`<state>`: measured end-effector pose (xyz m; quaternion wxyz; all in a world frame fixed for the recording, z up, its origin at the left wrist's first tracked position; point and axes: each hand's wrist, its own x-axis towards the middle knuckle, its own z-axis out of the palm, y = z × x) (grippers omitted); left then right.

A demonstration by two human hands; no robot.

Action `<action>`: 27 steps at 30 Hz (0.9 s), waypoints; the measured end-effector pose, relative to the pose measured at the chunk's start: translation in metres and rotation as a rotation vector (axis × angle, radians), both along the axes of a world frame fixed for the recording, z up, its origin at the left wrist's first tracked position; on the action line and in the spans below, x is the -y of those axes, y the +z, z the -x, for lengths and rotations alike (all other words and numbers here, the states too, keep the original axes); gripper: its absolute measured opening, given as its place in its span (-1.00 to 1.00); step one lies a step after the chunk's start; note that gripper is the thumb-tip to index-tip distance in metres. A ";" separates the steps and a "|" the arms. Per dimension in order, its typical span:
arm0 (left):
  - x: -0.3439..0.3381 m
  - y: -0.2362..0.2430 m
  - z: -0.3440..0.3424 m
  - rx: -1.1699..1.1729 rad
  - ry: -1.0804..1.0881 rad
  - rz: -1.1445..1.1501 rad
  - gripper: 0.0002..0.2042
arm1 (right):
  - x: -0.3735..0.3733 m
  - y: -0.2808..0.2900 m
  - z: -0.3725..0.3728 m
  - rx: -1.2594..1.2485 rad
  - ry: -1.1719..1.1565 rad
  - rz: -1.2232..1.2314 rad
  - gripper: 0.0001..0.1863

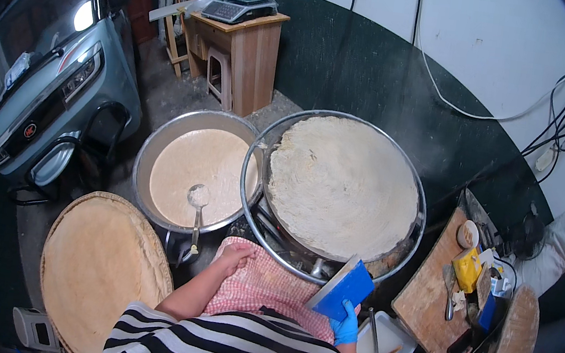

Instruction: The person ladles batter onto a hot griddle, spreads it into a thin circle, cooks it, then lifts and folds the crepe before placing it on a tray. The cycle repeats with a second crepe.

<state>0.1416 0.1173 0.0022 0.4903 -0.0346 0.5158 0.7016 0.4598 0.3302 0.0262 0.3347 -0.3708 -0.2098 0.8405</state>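
Observation:
My right hand [345,324], in a blue glove, grips a blue rectangular board [345,290] with a pale edge. The board is held tilted by the near right rim of a round griddle, on which a wide, pale sheet of batter [341,184] lies spread. A metal ring [423,215] surrounds the griddle. My bare left hand [236,257] is closed, its fingers curled against the pink checked apron [256,279]; whatever they hold is hidden. Just beyond it, a ladle [198,217] rests in a large metal pot [142,180] of beige batter [192,162].
A stack of round flatbreads [103,260] stands at left. On the right, a wooden board [428,282] carries a yellow packet [467,270] and a small bowl [468,234]; a white tub [382,344] sits nearer. Behind are a wooden desk [253,67] with a scale [240,7] and a parked vehicle [61,86].

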 end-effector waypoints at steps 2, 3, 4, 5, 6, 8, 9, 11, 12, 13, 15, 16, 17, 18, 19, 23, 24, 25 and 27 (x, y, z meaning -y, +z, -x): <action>0.001 0.000 0.000 0.023 0.011 0.004 -0.91 | 0.001 0.001 0.000 0.005 -0.008 0.009 -0.31; 0.001 0.000 -0.001 0.025 0.012 -0.011 -0.90 | 0.002 0.002 0.000 0.008 -0.018 0.012 -0.31; 0.001 0.001 -0.001 0.030 0.019 -0.012 -0.90 | 0.003 0.004 0.001 -0.022 -0.023 -0.014 -0.30; 0.001 0.001 -0.001 0.035 0.025 -0.018 -0.89 | 0.004 0.007 0.002 0.037 -0.061 0.030 -0.28; 0.001 0.001 -0.001 0.038 0.032 -0.026 -0.89 | 0.005 0.011 0.003 0.031 -0.037 0.009 -0.38; 0.001 0.002 -0.001 0.044 0.040 -0.019 -0.85 | 0.006 0.019 0.006 -0.009 0.010 -0.053 -0.57; 0.001 0.002 -0.001 0.045 0.039 -0.027 -0.84 | 0.006 0.023 0.007 0.047 -0.022 -0.018 -0.57; 0.001 0.003 0.000 0.044 0.040 -0.029 -0.82 | 0.007 0.030 0.009 0.004 0.021 -0.046 -0.61; 0.001 0.003 0.000 0.040 0.042 -0.024 -0.83 | 0.008 0.032 0.009 -0.058 0.049 -0.078 -0.63; 0.001 0.002 0.000 0.036 0.044 -0.020 -0.84 | 0.008 0.034 0.009 -0.004 0.024 -0.058 -0.65; 0.000 0.001 0.000 0.032 0.052 -0.010 -0.87 | 0.010 0.035 0.009 -0.032 0.006 -0.077 -0.67; 0.000 0.001 0.000 0.030 0.059 -0.003 -0.88 | 0.010 0.035 0.009 0.017 -0.004 -0.057 -0.66; -0.001 0.000 0.000 0.031 0.066 0.005 -0.89 | 0.010 0.036 0.009 0.011 0.006 -0.060 -0.66; -0.001 -0.001 0.001 0.028 0.061 0.001 -0.90 | 0.010 0.038 0.010 -0.048 0.026 -0.090 -0.65; -0.002 -0.003 0.001 0.028 0.058 -0.001 -0.90 | 0.009 0.041 0.012 0.028 0.069 -0.087 -0.62; 0.000 -0.008 0.002 -0.004 0.038 0.018 -0.89 | 0.001 0.072 0.030 0.182 0.339 -0.281 -0.57; 0.001 -0.009 0.002 -0.017 0.034 0.025 -0.87 | -0.002 0.084 0.037 0.235 0.416 -0.355 -0.57; 0.001 -0.010 0.002 -0.012 0.035 0.039 -0.87 | -0.005 0.097 0.046 0.347 0.527 -0.501 -0.61; 0.002 -0.011 0.002 0.015 0.059 0.015 -0.88 | -0.008 0.124 0.065 0.495 0.630 -0.805 -0.70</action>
